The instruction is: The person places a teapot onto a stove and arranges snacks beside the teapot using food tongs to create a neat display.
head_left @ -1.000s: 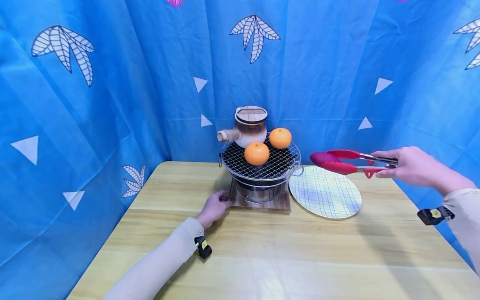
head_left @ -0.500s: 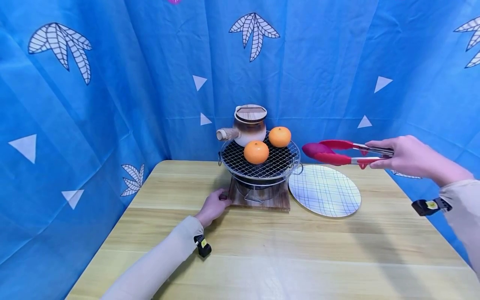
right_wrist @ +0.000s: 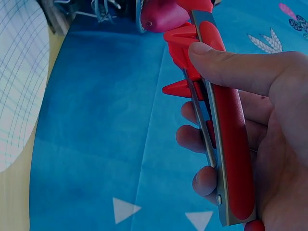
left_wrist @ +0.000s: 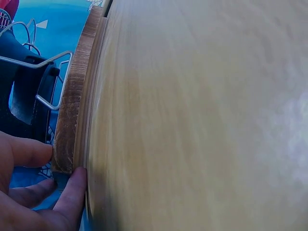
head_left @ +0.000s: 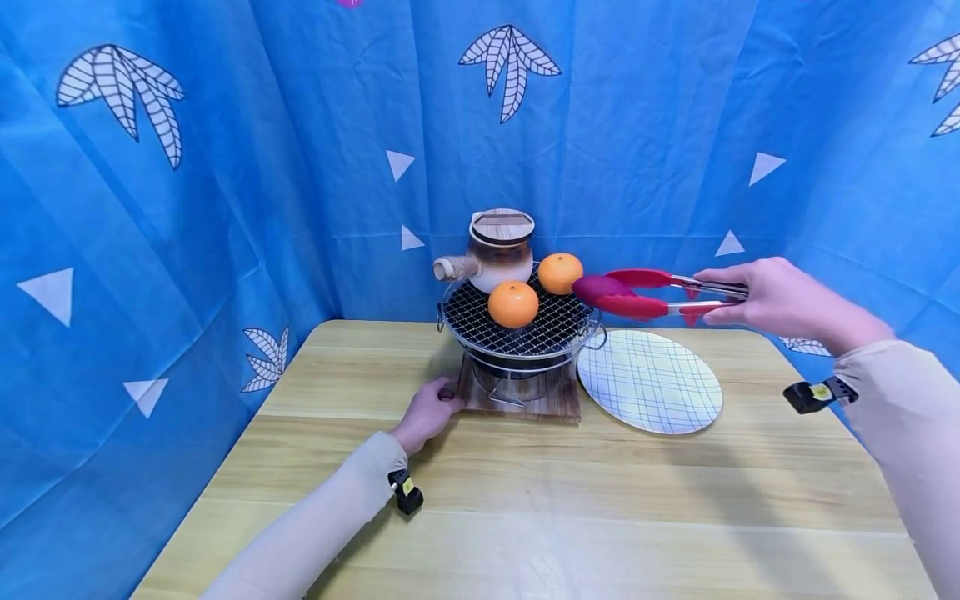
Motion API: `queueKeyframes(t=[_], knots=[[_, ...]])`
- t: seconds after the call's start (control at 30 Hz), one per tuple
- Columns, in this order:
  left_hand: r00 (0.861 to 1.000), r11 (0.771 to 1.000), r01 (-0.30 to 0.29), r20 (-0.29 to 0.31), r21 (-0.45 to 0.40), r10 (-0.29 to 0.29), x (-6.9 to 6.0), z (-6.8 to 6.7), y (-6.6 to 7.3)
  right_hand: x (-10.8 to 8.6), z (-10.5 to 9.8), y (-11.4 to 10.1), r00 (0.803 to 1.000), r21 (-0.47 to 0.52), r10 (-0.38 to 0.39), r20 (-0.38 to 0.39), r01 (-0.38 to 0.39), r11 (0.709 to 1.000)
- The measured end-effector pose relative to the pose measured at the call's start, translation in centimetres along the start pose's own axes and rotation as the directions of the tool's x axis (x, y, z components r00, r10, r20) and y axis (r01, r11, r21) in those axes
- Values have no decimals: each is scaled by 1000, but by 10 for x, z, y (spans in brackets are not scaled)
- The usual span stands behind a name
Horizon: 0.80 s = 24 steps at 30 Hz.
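My right hand [head_left: 783, 300] grips red-tipped tongs [head_left: 637, 306], which pinch a purple sweet potato [head_left: 596, 288] beside the right edge of a round wire grill [head_left: 551, 325]. In the right wrist view, thumb and fingers wrap the tongs' handles [right_wrist: 233, 159]; the sweet potato [right_wrist: 163, 14] shows at the top. Two tangerines [head_left: 513, 305] and a side-handled clay pot [head_left: 501, 262] with a wooden lid sit on the grill. My left hand [head_left: 427, 414] holds the left corner of the wooden board [head_left: 555, 406] under the stove, with the board's corner [left_wrist: 67, 154] between thumb and finger.
A white checked plate [head_left: 652, 383] lies right of the stove on the wooden table [head_left: 480, 500]. Blue patterned curtains [head_left: 637, 150] hang behind the table and on both sides. A wire loop [head_left: 597, 340] sticks out from the grill's right side.
My right hand has moved left and up, carrying the tongs and sweet potato from above the plate to the grill's right edge. The left hand stays at the board.
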<state>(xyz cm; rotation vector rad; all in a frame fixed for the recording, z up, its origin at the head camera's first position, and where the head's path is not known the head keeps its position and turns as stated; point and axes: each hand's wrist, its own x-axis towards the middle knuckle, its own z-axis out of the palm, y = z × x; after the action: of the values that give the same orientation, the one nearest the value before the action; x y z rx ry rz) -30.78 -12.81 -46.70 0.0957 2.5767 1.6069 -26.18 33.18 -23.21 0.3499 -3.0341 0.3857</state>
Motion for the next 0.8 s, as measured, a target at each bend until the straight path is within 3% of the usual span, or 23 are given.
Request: queueKeyframes(t=[0.4,0.8], knots=[[1000,1000,9,4,-13,-9,-1,-1,2,21,8,-27,997,41,-72,-5,73,997],[1000,1000,-1,4,-11,1,1,0,-3,34,16,-44,998,71,-65,15,63,995]])
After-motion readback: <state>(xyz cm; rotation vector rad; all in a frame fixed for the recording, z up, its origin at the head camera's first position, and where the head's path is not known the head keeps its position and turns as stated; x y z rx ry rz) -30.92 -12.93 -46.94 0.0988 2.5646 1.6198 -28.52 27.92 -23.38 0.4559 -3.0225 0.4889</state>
